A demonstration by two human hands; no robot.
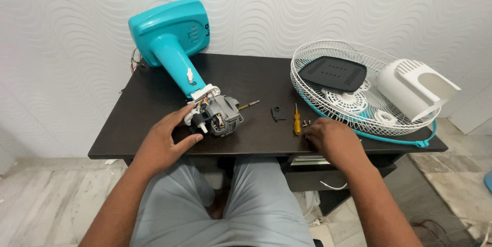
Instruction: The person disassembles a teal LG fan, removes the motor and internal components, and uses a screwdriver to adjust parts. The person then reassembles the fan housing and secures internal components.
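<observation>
On dark table (154,98): left hand (163,142) steadies fan motor (218,115); right hand (330,139) apparently touching screws (306,123).

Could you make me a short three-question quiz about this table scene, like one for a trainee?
1. True or false: the left hand rests against the bare fan motor.
2. Which lies nearest the right hand? A) the teal fan stand B) the small screws C) the white rear cover
3. What colour is the handle of the screwdriver?

Key:
1. True.
2. B; the fingers reach right beside them on the dark table.
3. Yellow-orange.
</observation>
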